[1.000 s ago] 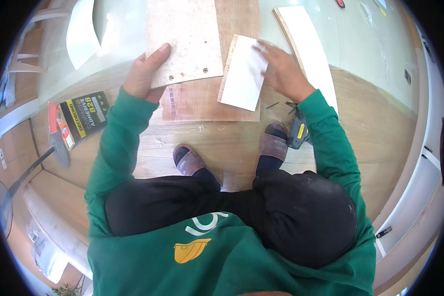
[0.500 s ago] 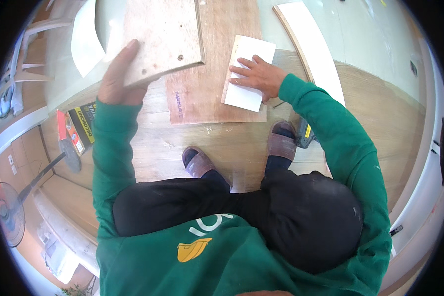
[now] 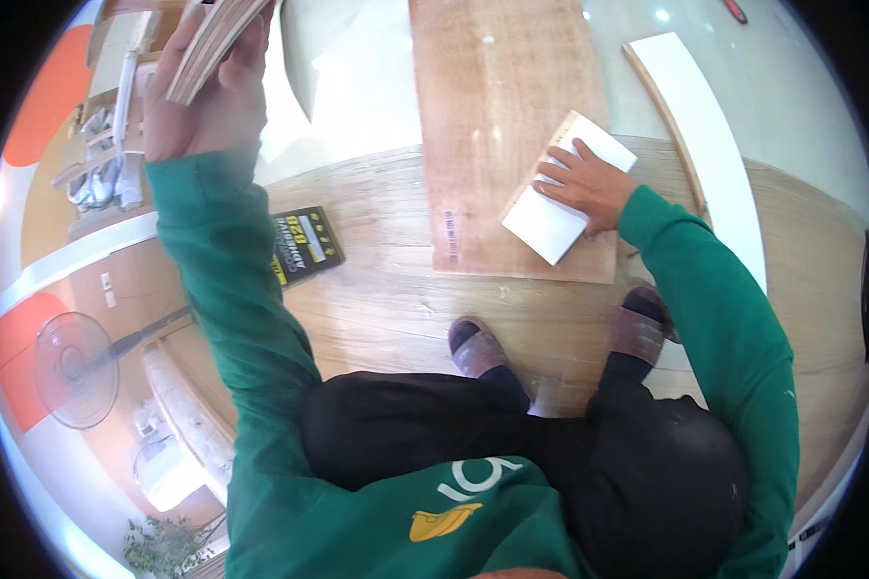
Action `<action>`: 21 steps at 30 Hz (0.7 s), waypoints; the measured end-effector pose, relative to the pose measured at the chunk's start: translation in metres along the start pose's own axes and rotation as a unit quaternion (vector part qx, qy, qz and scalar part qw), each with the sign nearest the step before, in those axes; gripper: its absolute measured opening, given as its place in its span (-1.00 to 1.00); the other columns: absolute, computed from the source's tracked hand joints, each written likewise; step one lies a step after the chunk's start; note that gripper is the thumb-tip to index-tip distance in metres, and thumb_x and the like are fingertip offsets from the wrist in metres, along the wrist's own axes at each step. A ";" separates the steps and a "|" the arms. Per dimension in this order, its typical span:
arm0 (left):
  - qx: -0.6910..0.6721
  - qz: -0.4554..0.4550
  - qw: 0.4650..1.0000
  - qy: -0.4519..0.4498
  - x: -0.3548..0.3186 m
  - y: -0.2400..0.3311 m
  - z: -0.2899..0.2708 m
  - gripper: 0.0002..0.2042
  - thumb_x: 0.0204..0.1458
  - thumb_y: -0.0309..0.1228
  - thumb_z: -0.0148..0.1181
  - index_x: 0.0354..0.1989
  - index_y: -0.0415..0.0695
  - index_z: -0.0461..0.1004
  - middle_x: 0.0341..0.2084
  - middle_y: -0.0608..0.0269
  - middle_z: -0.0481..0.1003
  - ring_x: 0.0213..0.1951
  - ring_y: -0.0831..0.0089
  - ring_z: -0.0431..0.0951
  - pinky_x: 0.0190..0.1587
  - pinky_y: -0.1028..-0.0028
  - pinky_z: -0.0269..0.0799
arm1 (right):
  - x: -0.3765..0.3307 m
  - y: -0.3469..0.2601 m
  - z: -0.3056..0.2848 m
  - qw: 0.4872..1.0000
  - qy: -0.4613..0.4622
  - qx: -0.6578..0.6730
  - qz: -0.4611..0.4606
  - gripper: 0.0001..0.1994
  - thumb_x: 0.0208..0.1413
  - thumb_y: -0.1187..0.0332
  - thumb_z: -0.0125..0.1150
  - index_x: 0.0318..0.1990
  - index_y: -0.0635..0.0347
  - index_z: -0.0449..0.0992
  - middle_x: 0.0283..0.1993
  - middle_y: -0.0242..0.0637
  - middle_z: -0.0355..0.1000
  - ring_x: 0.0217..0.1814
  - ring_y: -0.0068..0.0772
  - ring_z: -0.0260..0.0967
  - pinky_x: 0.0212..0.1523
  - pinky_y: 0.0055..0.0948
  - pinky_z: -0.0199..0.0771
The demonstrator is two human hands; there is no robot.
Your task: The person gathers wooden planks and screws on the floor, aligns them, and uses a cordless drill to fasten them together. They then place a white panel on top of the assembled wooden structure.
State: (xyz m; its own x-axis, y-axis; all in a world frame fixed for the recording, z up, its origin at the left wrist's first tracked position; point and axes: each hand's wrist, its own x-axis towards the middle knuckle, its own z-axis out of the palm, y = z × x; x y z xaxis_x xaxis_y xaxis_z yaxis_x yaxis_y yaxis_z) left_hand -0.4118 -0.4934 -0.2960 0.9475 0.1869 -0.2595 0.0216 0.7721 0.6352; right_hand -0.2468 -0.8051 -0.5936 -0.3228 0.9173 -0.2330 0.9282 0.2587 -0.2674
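My left hand (image 3: 234, 101) is raised at the upper left, its fingers closed around a plywood board (image 3: 210, 50). That board is tilted so its layered edge faces me, and its far end runs out of view. Lower and to the right, my right hand (image 3: 589, 185) lies with fingers spread on a small white-faced board (image 3: 550, 224). The white board rests at an angle on a long brown plywood sheet (image 3: 497, 125) on the floor. Part of the white board is hidden under my right palm.
A curved white panel (image 3: 719, 145) with a wooden edge lies right of the sheet. A black and yellow box (image 3: 305, 243) is beside my left forearm. My sandalled feet (image 3: 478, 347) are just before the sheet. A standing fan (image 3: 77, 370) is at the left.
My left hand has carried the plywood board up and left, away from above the sheet, turning it edge-on. My right hand stays on the white board. The whole view has shifted left.
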 end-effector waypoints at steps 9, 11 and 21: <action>0.121 0.069 0.985 0.099 0.008 0.032 0.031 -0.41 0.11 -0.31 0.11 0.19 -0.49 0.12 -0.08 -0.15 0.52 -0.43 0.39 0.48 -0.34 0.41 0.43 | 0.016 -0.009 -0.026 0.994 0.086 0.032 -0.057 -0.48 0.02 0.22 0.26 0.13 0.25 0.36 0.02 -0.07 0.41 0.17 -0.09 0.32 0.18 -0.05 0.29; 0.134 0.065 0.983 0.104 0.013 0.036 0.038 -0.40 0.10 -0.29 0.14 0.17 -0.51 0.12 -0.12 -0.14 0.54 -0.41 0.36 0.49 -0.30 0.37 0.44 | 0.021 -0.002 -0.023 0.980 0.195 -0.006 -0.035 -0.79 0.08 0.39 0.07 -0.12 0.19 0.40 -0.23 -0.23 0.45 -0.12 -0.21 0.44 -0.13 -0.24 0.45; 0.114 0.062 0.990 0.056 0.011 0.008 0.044 -0.43 0.16 -0.23 0.07 0.21 -0.42 0.15 -0.08 -0.09 0.52 -0.25 0.30 0.50 -0.19 0.30 0.44 | -0.009 -0.007 -0.066 0.882 0.382 0.250 0.115 -0.77 -0.01 0.44 0.19 -0.16 0.25 0.43 -0.33 -0.14 0.46 -0.16 -0.10 0.46 -0.15 -0.23 0.47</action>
State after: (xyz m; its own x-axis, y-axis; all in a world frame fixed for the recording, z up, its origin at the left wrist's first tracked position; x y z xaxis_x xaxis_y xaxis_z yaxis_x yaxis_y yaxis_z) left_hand -0.3870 -0.5116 -0.2621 0.9060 0.3481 -0.2407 -0.0090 0.5846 0.8113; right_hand -0.2383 -0.7953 -0.5277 0.2592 0.9135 0.3135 0.6940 0.0496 -0.7183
